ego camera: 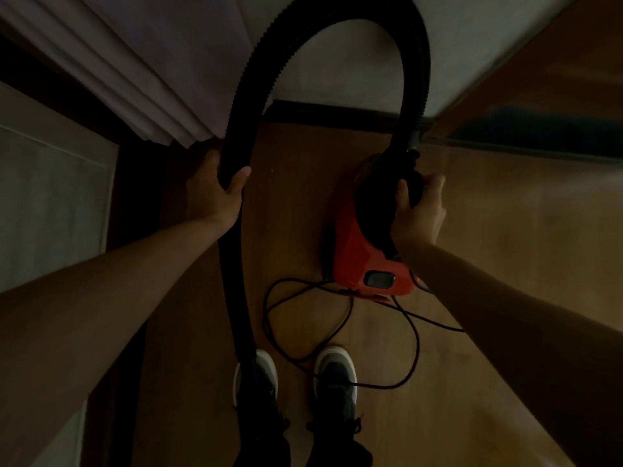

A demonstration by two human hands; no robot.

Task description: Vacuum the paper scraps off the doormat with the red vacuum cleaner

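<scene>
The red vacuum cleaner [362,254] is below me, over the wooden floor, right of centre. My right hand [419,210] grips the black handle on its top. A black ribbed hose [337,21] arches up from the vacuum's front end, curves over to the left and runs down past my left shoe. My left hand [215,193] is closed around that hose at its left side. The scene is dim. Neither a doormat nor any paper scraps are in view.
The vacuum's thin black power cord [337,332] lies in loose loops on the wooden floor [505,247] around my two shoes [335,372]. A pale wall with dark skirting [337,109] stands ahead, a moulded door frame [111,72] at upper left, a pale panel [50,197] on the left.
</scene>
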